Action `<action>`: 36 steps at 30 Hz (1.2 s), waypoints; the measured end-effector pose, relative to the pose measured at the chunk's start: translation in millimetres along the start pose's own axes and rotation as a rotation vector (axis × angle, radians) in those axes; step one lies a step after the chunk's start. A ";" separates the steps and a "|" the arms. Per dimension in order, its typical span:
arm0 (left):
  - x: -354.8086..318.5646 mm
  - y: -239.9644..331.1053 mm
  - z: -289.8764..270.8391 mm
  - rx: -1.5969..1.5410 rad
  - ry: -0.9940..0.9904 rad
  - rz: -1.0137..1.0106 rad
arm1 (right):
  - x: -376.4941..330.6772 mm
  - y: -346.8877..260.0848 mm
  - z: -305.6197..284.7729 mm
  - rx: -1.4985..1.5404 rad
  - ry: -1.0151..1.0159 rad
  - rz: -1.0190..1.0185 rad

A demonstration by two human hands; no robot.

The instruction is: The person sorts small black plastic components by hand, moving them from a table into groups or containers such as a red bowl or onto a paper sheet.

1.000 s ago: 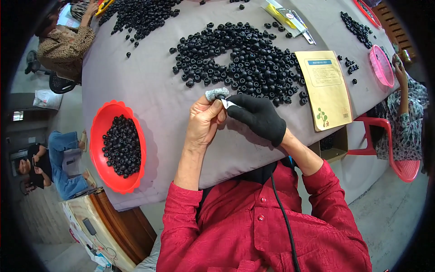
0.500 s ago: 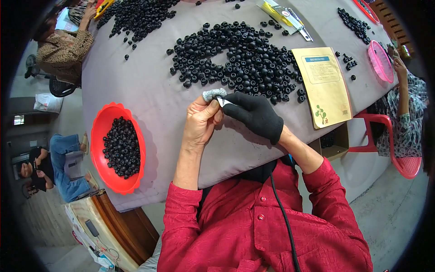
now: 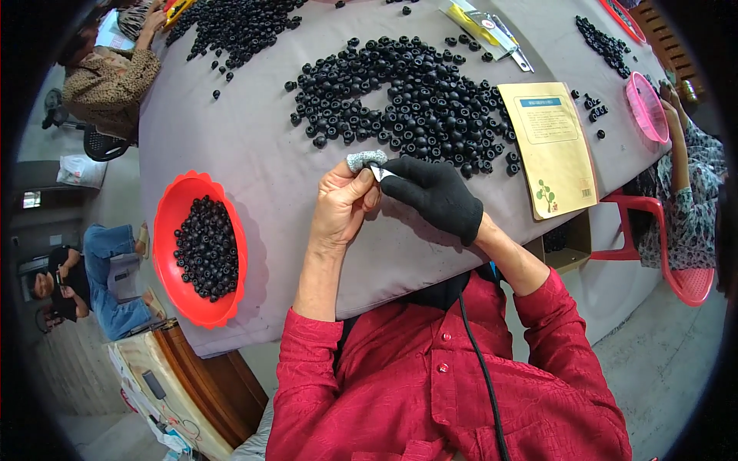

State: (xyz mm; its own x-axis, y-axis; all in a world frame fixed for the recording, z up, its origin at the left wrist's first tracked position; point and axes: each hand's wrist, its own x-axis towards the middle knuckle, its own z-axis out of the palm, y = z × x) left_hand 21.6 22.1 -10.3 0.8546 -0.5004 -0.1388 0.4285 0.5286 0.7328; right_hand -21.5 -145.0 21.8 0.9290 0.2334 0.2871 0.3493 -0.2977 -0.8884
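Observation:
My left hand (image 3: 344, 200) is bare except for a speckled grey cover (image 3: 366, 160) on one finger. Its thumb and fingers pinch together, and what they hold is mostly hidden. My right hand (image 3: 438, 198), in a black glove, meets it fingertip to fingertip. A small white pointed piece (image 3: 379, 174) shows between the right fingers, against the left thumb; its kind is unclear. Just beyond both hands spreads a large pile of small round black parts with holes (image 3: 415, 100). To the left, a red scalloped bowl (image 3: 165, 265) holds many more of these parts (image 3: 206, 250).
A yellow paper booklet (image 3: 550, 150) lies right of the pile. Packaged tools (image 3: 488, 34) lie behind it. Another black heap (image 3: 231, 31) sits far left near a seated person (image 3: 111, 88). At right are a pink basket (image 3: 646, 107), another person (image 3: 688, 192) and a red chair (image 3: 688, 284).
The whole view has shifted very slightly. Both hands keep the same pinched pose together.

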 end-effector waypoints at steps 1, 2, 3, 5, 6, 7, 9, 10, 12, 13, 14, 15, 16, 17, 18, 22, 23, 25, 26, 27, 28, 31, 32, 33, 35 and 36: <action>-0.2 0.1 0.3 0.002 0.006 -0.005 | 0.0 -0.9 -0.2 -0.002 0.002 0.002; -0.5 0.2 -0.1 0.001 0.007 -0.005 | 0.3 -1.8 -0.6 -0.002 0.001 0.002; -0.8 0.3 -0.8 0.005 0.006 -0.006 | 0.6 -2.7 -1.0 0.006 -0.005 0.013; -0.9 0.1 -0.8 0.009 0.004 -0.008 | 1.3 -2.9 -1.5 0.014 -0.011 0.024; -1.4 0.0 0.5 0.017 0.024 -0.004 | 1.9 -2.4 -2.0 -0.016 -0.019 0.010; -1.7 0.1 1.6 0.025 0.043 0.000 | 2.2 -1.9 -2.8 -0.046 -0.027 -0.004; -2.2 0.4 2.1 0.022 0.034 -0.005 | 2.2 -0.2 -3.6 -0.053 -0.031 -0.012; -2.8 0.9 2.2 0.020 0.027 -0.008 | 2.2 0.4 -3.5 -0.058 -0.035 -0.022; -3.8 1.4 3.3 0.025 0.032 -0.011 | 1.8 1.7 -3.2 -0.055 -0.038 -0.021; -4.0 1.1 3.5 0.030 0.036 -0.015 | 1.8 2.3 -2.9 -0.053 -0.040 -0.020; -4.2 0.6 3.3 0.029 0.037 -0.016 | 2.0 2.1 -2.5 -0.053 -0.041 -0.019; -4.3 0.1 3.0 0.043 0.040 -0.013 | 2.0 1.3 -2.1 -0.023 -0.045 0.002; -4.2 -0.3 2.9 0.057 0.042 -0.011 | 2.1 0.6 -2.2 0.006 -0.050 0.023; -4.2 -0.3 2.9 0.057 0.042 -0.011 | 2.3 0.1 -2.7 0.005 -0.050 0.024; -4.3 -0.1 3.1 0.075 0.047 -0.013 | 2.6 -0.4 -3.4 -0.004 -0.053 0.025; -5.3 -1.5 2.4 0.101 0.052 -0.007 | 4.1 -6.4 -4.7 0.002 -0.044 0.060; -5.4 -1.3 2.8 0.102 0.052 -0.008 | 3.4 -5.3 -4.3 0.002 -0.043 0.061; -5.0 -0.5 3.9 0.070 0.040 -0.029 | 2.3 -2.0 -3.3 0.074 -0.021 0.122; -4.4 -0.4 3.7 0.071 0.040 -0.027 | 2.8 -3.7 -3.7 0.073 -0.020 0.120; -3.8 -0.4 2.9 0.046 0.038 -0.026 | 3.3 -6.8 -4.3 0.247 -0.019 0.276; -3.5 -0.6 2.4 0.020 0.037 -0.026 | 2.8 -8.8 -4.5 0.421 -0.016 0.433; -2.0 0.8 2.3 -0.014 0.068 -0.028 | -1.0 -4.1 -2.4 0.118 -0.051 0.122; -2.1 1.1 1.3 -0.012 0.067 -0.027 | -2.1 -0.7 -1.0 0.118 -0.049 0.120; -2.5 0.8 -0.4 -0.029 0.034 -0.034 | -3.3 3.4 0.6 0.071 -0.024 0.024; -2.6 0.2 -1.9 -0.046 0.003 -0.041 | -1.2 -0.3 -0.6 0.025 0.001 -0.070; -2.4 0.0 -2.0 -0.056 -0.010 -0.036 | 0.0 -5.3 -4.1 0.194 -0.024 0.188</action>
State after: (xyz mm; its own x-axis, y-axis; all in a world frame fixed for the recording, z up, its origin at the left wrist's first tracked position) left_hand 20.1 24.7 -11.3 0.8353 -0.5268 -0.1574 0.4750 0.5474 0.6890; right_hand -22.8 -147.2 28.0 0.9715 0.2131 0.1039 0.1387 -0.1553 -0.9781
